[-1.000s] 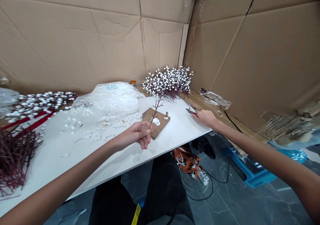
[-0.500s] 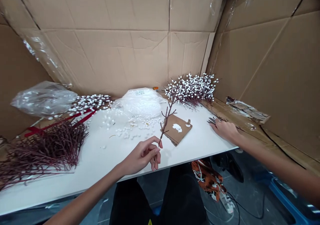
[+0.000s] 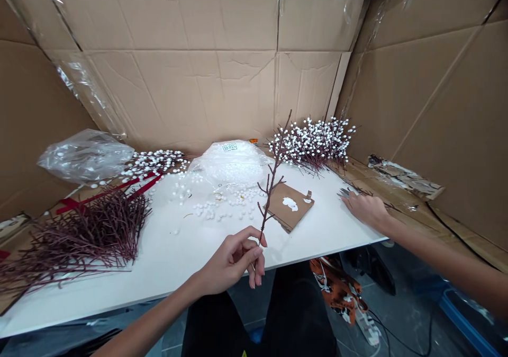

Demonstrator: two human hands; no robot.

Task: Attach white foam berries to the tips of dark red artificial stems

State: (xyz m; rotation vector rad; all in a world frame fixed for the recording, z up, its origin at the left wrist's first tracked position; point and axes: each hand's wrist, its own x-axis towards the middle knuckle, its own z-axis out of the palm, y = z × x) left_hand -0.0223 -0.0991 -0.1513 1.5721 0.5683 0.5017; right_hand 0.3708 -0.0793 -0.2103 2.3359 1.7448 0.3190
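Observation:
My left hand (image 3: 238, 259) pinches a bare brown branch (image 3: 269, 187) by its lower end, between thumb and fingers. The branch stands nearly upright, its twigs spreading over the near side of a cardboard square (image 3: 291, 216) with a white blob (image 3: 290, 204) on it. At the table's right edge, my right hand (image 3: 365, 208) is closed over a pointed metal tool (image 3: 343, 192); only its tips show past the fingers. White berry-like balls (image 3: 214, 210) lie loose beyond my left hand, before a clear bag of them (image 3: 232, 163).
A heap of bare branches (image 3: 95, 235) lies at left, near red ribbon (image 3: 146, 185). Branches with white balls stand in a pile (image 3: 313, 142) at the back right; others (image 3: 156, 163) lie by a plastic bag (image 3: 85, 155). Cardboard walls (image 3: 190, 92) enclose the table (image 3: 174, 267).
The view has shifted slightly, so everything sits a little further right. My left hand still holds the branch, which stands a bit lower in view. My right hand stays at the metal tool.

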